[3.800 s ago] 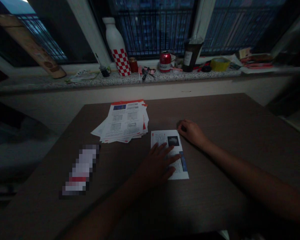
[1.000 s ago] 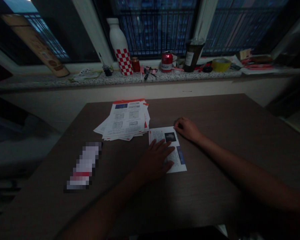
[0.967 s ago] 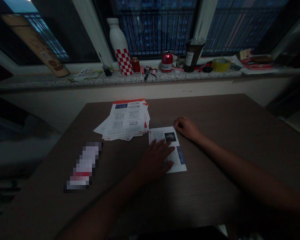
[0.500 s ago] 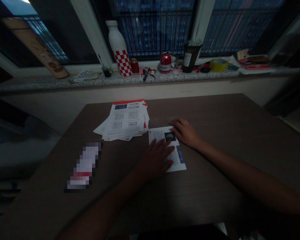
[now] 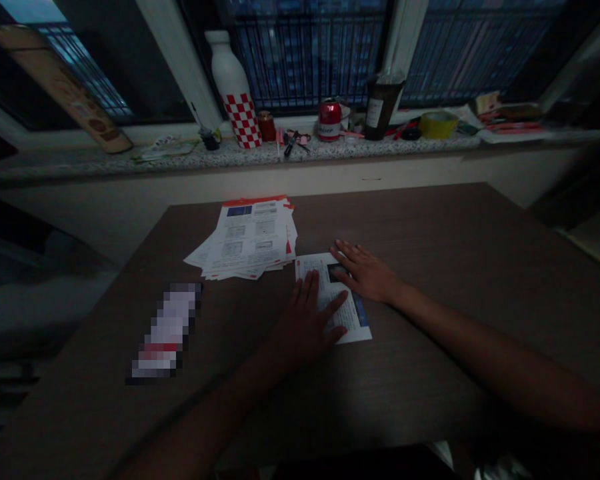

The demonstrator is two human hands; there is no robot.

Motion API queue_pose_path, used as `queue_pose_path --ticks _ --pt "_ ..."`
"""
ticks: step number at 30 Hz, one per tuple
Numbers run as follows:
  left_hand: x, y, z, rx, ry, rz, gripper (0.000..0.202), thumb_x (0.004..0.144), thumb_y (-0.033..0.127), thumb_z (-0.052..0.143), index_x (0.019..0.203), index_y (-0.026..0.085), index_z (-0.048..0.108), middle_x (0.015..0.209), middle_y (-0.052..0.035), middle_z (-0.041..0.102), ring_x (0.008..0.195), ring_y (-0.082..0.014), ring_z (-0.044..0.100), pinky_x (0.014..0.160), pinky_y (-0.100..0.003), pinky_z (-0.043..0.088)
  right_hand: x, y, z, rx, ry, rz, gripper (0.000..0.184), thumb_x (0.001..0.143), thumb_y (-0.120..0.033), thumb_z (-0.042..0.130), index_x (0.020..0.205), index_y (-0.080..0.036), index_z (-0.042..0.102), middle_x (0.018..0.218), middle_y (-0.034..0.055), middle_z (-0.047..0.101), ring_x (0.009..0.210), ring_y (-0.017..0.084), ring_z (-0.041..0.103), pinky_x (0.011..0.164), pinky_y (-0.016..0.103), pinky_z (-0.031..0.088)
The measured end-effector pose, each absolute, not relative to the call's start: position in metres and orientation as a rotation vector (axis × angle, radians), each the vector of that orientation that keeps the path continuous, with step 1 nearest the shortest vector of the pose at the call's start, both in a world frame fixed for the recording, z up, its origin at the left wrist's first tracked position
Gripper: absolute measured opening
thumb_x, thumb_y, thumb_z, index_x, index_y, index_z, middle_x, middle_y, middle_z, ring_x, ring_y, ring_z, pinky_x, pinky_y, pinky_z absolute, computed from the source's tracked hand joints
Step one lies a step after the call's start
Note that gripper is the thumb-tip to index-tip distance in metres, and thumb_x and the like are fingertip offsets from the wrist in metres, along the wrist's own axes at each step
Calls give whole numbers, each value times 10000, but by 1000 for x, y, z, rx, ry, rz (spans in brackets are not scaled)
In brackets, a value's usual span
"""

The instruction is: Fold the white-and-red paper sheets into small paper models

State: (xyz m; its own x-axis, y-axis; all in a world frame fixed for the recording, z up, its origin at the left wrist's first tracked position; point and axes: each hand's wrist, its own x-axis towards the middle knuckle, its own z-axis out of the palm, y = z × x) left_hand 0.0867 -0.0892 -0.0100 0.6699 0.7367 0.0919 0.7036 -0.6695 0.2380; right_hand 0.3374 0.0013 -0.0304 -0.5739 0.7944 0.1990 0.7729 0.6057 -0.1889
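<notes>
A printed sheet (image 5: 317, 273) lies on the dark desk (image 5: 430, 227), its long axis pointing away and tilted slightly left, just beside a paper stack (image 5: 245, 237). The left hand (image 5: 305, 320) and right hand (image 5: 365, 272) rest open and flat on it, grasping nothing.

on the table (image 5: 420, 227), a loose printed sheet (image 5: 316, 275) lies just right of a paper stack (image 5: 245, 240), a blurred item (image 5: 165, 330) lies left of it, and a stone sill (image 5: 80, 158) runs behind.

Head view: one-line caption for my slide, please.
Left hand and right hand rest on a printed sheet beside stacked papers.
</notes>
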Motion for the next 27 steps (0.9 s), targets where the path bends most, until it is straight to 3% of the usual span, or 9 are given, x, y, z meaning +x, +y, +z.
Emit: queue_pose_path --ticks 8,11,13,15,21,27 --pt "82 -93 -9 2694 1165 275 714 1039 595 592 1679 389 352 1819 -82 -47 1656 -438 8 1310 -674 180 340 5 -29 -1316 -2529 183 720 1126 -561 306 1726 -172 228 1756 154 270 1633 298 254 1335 554 229" --pt "83 -91 -11 2681 1210 276 803 1031 657 556 1697 275 321 1810 -156 26 1660 -417 28 1322 -639 186 344 2 -27 -1278 -2465 266 700 1134 -549 271 1728 -180 218 1743 157 321 1629 287 274 1326 583 247" --pt "85 -88 -12 2667 1258 262 899 1017 709 528 1686 148 315 1788 -229 96 1662 -402 48 1330 -611 194 348 -5 -24 -1264 -2407 333 692 1128 -557 313 1721 -204 254 1737 155 344 1618 298 306 1316 595 272" --pt "87 -85 -13 2671 1278 249 931 1014 728 508 1665 89 321 1773 -261 134 1664 -389 57 1334 -595 197 355 -17 -20 -1205 -2397 402 670 1121 -545 378 1703 -218 314 1739 147 350 1614 309 318 1314 590 286" --pt "91 -75 -12 2689 1273 249 884 1050 714 441 1663 91 313 1773 -255 139 1663 -383 42 1340 -587 177 379 -68 -4 -990 -2543 558 605 1075 -494 568 1634 -294 450 1711 110 428 1565 307 425 1251 560 421" --pt "88 -75 -3 2654 1227 289 814 1067 646 475 1655 102 327 1774 -245 170 1665 -379 119 1322 -590 241 387 -87 -1 -929 -2637 556 787 949 -558 751 1638 -323 450 1733 90 390 1587 352 377 1295 631 316"
